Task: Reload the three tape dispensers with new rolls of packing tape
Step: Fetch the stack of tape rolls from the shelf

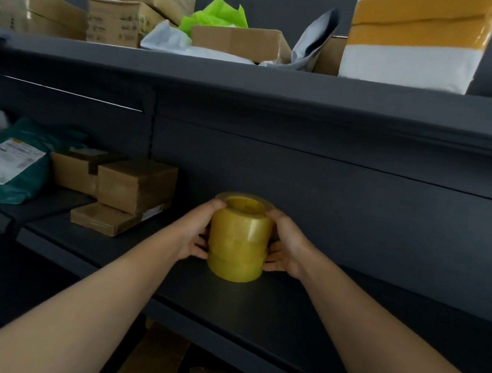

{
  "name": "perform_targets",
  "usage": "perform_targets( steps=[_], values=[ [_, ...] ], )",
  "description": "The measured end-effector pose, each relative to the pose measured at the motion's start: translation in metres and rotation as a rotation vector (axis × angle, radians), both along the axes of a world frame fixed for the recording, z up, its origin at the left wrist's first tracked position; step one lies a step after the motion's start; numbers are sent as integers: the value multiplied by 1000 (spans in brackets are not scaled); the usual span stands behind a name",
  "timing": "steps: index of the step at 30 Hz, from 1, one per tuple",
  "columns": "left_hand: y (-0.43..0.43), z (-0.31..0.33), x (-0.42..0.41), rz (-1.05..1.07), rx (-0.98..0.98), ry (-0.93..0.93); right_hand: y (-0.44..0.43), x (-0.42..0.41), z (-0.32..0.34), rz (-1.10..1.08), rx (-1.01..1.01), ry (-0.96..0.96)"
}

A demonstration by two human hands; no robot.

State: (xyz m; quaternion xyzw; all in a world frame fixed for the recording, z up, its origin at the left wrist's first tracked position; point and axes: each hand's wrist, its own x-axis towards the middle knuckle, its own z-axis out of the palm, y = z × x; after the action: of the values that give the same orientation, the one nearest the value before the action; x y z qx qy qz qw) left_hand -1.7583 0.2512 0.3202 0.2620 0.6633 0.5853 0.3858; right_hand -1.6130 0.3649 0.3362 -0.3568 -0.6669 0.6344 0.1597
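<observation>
Both hands on it: left hand (198, 233) and right hand (285, 244) clamp opposite sides of a stack of yellowish tape rolls (239, 237), looks like 3 though the seams are blurry, standing upright on the dark middle shelf (253, 312). Brown cardboard boxes (132, 187) sit well off to the left, a teal mailer bag (3, 164) beyond them. Up on the top shelf (253, 74), more cartons, green tissue paper (214, 16) and a white-and-orange parcel (414, 39); nothing crowds the stack, thumbs hooked over its upper rim
</observation>
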Motion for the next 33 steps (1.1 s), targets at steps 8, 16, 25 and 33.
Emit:
perform_targets(
  steps=[8, 16, 25, 33],
  values=[
    [-12, -24, 16, -86, 328, 234, 0, 14, -24, -33, 151, 184],
    [-23, -43, 34, -122, 246, 435, -22, 33, -43, 82, 278, 154],
    [-12, -30, 44, 58, 241, 170, -34, 18, -40, -78, 169, 178],
    [-20, -35, 59, 104, 382, 227, -49, 25, -39, -107, 152, 354]
  ],
)
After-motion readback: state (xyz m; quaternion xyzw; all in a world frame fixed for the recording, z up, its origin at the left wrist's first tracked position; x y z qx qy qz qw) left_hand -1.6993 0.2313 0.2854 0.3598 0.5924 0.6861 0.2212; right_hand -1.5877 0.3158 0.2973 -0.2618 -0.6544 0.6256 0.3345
